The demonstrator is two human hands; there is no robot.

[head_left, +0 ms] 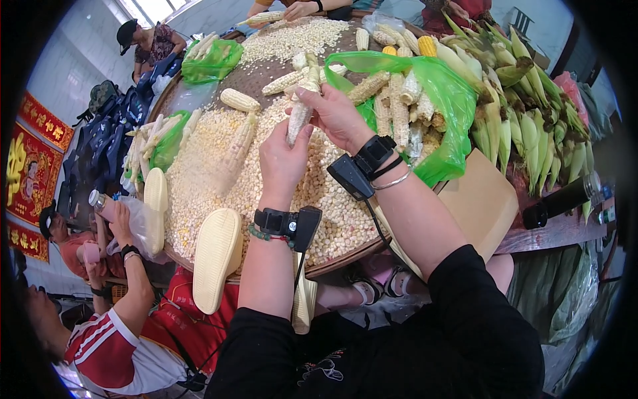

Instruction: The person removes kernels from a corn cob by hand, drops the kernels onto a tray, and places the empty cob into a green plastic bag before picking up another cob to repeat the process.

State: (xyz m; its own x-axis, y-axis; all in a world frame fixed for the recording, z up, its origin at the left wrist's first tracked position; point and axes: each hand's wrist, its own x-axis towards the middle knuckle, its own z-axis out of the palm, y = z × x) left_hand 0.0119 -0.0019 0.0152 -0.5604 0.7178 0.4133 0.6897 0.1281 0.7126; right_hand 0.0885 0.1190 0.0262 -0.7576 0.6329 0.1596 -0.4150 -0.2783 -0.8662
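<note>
A pale corn cob, largely stripped of its kernels, is gripped between both of my hands above the round table. My left hand closes round its lower end. My right hand wraps the cob higher up, thumb along its side. Beneath my hands spreads a thick layer of loose white and yellowish kernels. Whole ears lie close by: one corn ear to the left and another just beyond my hands. Right of my hands, a green plastic bag holds several bare cobs.
Unhusked corn is heaped at the right, near a dark bottle. Cream slippers stand along the table's near-left rim. Another green bag lies far left. A co-worker sits at lower left; other people's hands work across the table.
</note>
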